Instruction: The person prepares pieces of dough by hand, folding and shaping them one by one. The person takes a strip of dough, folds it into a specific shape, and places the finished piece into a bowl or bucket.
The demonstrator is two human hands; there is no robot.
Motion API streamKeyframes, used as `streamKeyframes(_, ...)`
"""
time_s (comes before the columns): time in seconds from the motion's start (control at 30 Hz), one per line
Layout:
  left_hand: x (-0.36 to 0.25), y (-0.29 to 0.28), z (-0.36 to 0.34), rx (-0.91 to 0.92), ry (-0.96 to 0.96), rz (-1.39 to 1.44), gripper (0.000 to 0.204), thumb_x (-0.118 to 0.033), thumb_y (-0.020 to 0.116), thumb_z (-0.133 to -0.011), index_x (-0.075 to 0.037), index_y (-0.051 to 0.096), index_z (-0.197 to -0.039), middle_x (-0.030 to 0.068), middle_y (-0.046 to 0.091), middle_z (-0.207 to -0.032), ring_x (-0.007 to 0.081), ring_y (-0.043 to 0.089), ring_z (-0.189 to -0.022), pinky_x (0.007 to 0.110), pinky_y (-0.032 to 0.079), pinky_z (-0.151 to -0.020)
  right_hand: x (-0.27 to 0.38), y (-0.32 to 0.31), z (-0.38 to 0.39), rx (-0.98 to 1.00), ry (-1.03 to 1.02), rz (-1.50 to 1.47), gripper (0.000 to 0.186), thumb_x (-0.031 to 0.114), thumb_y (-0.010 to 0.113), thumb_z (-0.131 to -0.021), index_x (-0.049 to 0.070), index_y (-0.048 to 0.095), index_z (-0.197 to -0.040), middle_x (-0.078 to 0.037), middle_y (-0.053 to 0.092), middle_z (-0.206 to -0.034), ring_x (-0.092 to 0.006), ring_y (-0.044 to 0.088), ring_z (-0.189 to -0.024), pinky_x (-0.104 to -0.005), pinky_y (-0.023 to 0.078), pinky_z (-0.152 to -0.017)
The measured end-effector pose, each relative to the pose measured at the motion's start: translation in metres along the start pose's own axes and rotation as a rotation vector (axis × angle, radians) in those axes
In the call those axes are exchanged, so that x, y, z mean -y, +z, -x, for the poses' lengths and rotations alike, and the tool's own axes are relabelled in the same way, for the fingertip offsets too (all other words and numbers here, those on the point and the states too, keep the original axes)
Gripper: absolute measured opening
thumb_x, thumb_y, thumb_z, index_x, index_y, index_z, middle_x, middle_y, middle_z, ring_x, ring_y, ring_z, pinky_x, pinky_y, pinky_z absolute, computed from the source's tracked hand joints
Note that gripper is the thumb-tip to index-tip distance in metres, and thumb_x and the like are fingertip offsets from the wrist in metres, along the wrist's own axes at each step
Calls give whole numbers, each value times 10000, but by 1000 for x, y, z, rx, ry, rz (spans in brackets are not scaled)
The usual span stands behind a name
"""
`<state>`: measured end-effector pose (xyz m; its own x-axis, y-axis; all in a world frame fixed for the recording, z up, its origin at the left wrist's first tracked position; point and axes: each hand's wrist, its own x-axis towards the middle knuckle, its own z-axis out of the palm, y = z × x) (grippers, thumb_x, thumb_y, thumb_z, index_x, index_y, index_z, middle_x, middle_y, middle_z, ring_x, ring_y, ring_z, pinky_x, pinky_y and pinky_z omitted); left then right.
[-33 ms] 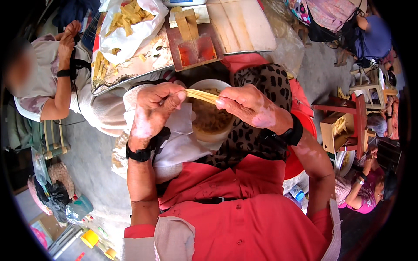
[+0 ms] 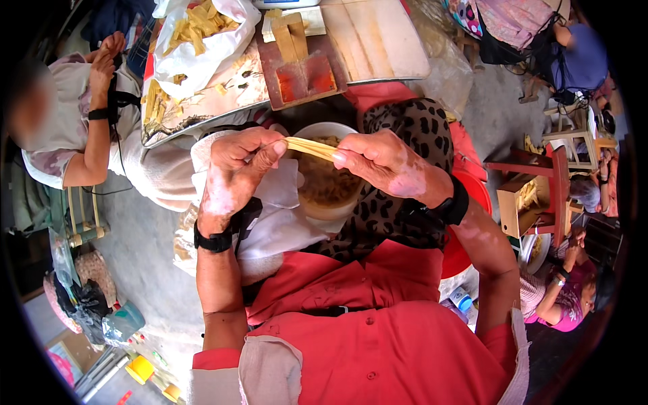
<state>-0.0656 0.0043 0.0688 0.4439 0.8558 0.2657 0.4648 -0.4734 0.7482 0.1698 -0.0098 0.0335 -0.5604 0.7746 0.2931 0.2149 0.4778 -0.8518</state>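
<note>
Both my hands grip a narrow, pale yellow pleated strip [image 2: 312, 146] stretched between them. My left hand [image 2: 236, 162] pinches one end between thumb and fingers. My right hand [image 2: 388, 165] holds the other end, its thumb pressed on the strip. Below the strip, a round pale bowl [image 2: 322, 212] with brownish-yellow pieces inside rests among a white cloth [image 2: 273, 223] and leopard-print fabric [image 2: 412, 121] on my lap, partly hidden by my hands.
Ahead, a table [image 2: 385, 40] bears a white bag [image 2: 202, 61] of yellow pieces and a wooden block tool [image 2: 290, 37]. A co-worker [image 2: 88, 121] works at left; others [image 2: 563, 300] sit at right near a wooden box [image 2: 513, 209]. A red bucket [image 2: 476, 189] stands beside me.
</note>
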Motion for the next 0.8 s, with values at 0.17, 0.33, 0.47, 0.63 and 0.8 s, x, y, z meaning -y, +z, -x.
streamKeyframes(0.17,-15,21,-6,58,286,-328,357,-83,671,-774,22,536,-1087,157,583,-896,297,574,-824,383,478,-669,-13,8,0,9,2,-73,160,113,527,-925,-12,541,-825,-125,524,-636,-271,517,-526,-339,382,-477)
streamKeyframes(0.33,-12,37,7,363,131,-73,158,-71,663,-800,8,574,-903,147,542,-747,337,537,-694,394,444,-622,-9,6,16,124,31,4,158,125,567,-906,-2,554,-814,-137,489,-600,-281,462,-482,-354,347,-453)
streamKeyframes(0.47,7,26,16,358,165,77,108,-93,642,-822,2,604,-857,129,572,-731,279,558,-646,345,450,-565,-4,-4,25,156,124,-102,161,129,568,-910,-7,576,-826,-126,478,-586,-266,451,-466,-344,344,-450)
streamKeyframes(0.63,-2,1,19,134,-331,594,157,-112,566,-910,9,602,-817,30,578,-658,124,494,-515,258,363,-428,-1,-2,21,-26,46,-100,148,124,560,-918,-5,588,-850,-110,491,-587,-197,480,-470,-314,359,-454)
streamKeyframes(0.8,-3,1,10,-235,-528,1613,284,-229,510,-954,-24,566,-766,-54,396,-562,55,314,-509,197,256,-442,19,18,-10,-239,-21,-96,84,69,545,-912,-5,584,-904,-79,551,-640,-154,505,-517,-267,394,-493)
